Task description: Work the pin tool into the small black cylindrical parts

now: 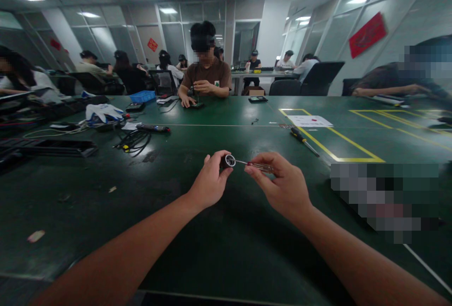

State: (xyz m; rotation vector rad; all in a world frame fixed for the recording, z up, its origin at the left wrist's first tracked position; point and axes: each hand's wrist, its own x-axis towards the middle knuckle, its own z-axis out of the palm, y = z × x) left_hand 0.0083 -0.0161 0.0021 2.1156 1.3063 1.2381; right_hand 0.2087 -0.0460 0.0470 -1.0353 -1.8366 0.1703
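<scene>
In the left hand [210, 181], a ringed cylinder [230, 160] is sitting pinched; the right hand [284, 183] is pinching a screwdriver [262, 167], tip by the opening, contact unclear. Bracing firmly and guiding lightly should be helping. Beyond the left hand, a blue basket [143, 98] is resting on the tabletop [169, 183], contents unclear.

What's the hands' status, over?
Left hand holding dark round part with silvery rim. Right hand holding slim tool, translucent handle, tip at rim. Yellow and black screwdriver lies apart.
</scene>
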